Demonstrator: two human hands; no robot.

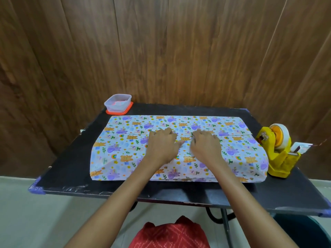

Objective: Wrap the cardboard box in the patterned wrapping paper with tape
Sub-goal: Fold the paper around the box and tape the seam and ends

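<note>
Head view: left hand (162,144) and right hand (206,144) press the wrapping paper (123,154) palms-down, fingers (169,132) relaxed.

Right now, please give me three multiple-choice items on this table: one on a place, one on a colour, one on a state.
1. Where does the tape dispenser stand?
A. right of the wrapping paper
B. on top of it
C. at the far left corner

2. What colour is the lid under the clear container?
A. blue
B. green
C. orange

3. What are the left hand and right hand doing?
A. lifting the dispenser
B. both pressing on the paper's overlap
C. hanging at the person's sides

Answers:
1 A, it stands on the table by the paper's right end.
2 C, an orange rim shows beneath the container.
3 B, both hands lie side by side on the seam.
</note>
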